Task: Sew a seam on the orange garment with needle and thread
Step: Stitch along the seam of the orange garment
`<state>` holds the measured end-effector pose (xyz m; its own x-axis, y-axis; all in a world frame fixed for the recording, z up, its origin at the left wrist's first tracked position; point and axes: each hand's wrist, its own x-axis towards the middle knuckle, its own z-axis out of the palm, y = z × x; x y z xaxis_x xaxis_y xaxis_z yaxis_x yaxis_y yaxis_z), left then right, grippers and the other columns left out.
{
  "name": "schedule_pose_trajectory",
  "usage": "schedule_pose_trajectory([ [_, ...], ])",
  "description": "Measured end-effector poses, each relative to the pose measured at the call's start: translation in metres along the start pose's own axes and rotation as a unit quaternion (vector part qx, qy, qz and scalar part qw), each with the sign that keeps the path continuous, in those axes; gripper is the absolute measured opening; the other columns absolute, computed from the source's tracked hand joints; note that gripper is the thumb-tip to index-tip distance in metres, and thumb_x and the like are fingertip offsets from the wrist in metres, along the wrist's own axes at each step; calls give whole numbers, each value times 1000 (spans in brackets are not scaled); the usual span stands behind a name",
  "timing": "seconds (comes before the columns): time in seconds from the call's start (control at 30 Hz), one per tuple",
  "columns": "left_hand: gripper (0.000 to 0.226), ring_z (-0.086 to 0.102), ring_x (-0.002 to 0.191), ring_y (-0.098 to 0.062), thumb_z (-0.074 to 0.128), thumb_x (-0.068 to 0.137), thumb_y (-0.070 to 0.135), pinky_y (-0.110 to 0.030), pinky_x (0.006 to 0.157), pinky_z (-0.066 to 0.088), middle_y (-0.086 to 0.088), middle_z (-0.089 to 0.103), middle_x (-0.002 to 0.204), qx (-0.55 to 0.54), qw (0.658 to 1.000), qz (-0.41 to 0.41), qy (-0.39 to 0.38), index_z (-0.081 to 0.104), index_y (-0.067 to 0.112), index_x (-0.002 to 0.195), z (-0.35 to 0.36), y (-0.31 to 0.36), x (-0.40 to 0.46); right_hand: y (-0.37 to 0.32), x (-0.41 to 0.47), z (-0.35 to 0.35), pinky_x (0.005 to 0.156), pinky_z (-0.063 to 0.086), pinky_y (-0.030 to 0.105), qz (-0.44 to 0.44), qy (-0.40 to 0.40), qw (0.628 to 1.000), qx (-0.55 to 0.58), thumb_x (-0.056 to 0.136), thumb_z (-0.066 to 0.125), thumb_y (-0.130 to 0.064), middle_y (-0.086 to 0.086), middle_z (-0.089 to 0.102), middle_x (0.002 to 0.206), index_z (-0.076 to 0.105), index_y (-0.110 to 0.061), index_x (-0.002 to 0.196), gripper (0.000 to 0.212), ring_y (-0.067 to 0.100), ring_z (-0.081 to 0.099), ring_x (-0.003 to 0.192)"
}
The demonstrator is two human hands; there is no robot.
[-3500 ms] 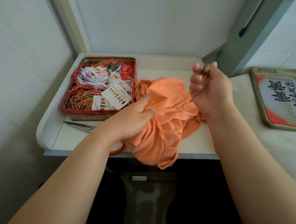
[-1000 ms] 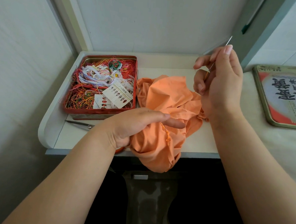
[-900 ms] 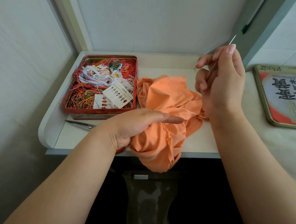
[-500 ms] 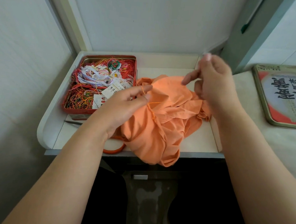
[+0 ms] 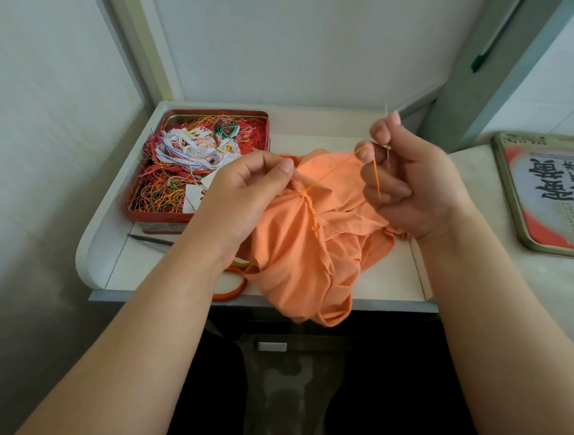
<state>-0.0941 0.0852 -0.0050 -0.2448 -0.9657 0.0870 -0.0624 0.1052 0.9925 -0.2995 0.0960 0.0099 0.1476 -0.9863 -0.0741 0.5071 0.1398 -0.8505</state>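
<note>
The orange garment [image 5: 305, 251] lies bunched on the small white table [image 5: 388, 282], part of it hanging over the front edge. A stitched seam [image 5: 313, 212] runs down its middle. My left hand [image 5: 247, 195] pinches the fabric at the seam's top. My right hand [image 5: 410, 187] is raised to the right of it and pinches the needle [image 5: 388, 136], whose tip pokes up past my fingertips. Orange thread [image 5: 338, 168] runs taut from the seam up to my right fingers, and a loose end hangs down across them.
An open red tin [image 5: 201, 169] full of tangled coloured threads and needle cards stands at the back left. Scissors with orange handles [image 5: 230, 287] lie under my left wrist near the front edge. The tin's lid [image 5: 549, 194] rests on the counter at right.
My right hand came down to the fabric and has now pulled up and right, drawing the thread taut. My left hand moved from lying flat on the garment to pinching the seam.
</note>
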Motion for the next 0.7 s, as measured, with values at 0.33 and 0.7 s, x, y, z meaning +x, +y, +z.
schedule_pose_trajectory([
  [0.33,21,56,67,-2,74,80,18,-20,72,43,12,63,66,-40,999,-31,-15,67,25,62,5,-2,0,-2,0,-4,31,16,14,-82,63,988,117,105,28,-35,-4,70,83,40,-23,75,35,4,21,28],
  [0.7,15,63,92,0,64,89,22,-13,87,44,3,74,93,28,997,21,-62,75,32,90,0,-1,-1,-2,1,-6,32,15,16,-105,92,985,98,106,28,-34,5,70,113,39,-22,73,37,3,19,30],
])
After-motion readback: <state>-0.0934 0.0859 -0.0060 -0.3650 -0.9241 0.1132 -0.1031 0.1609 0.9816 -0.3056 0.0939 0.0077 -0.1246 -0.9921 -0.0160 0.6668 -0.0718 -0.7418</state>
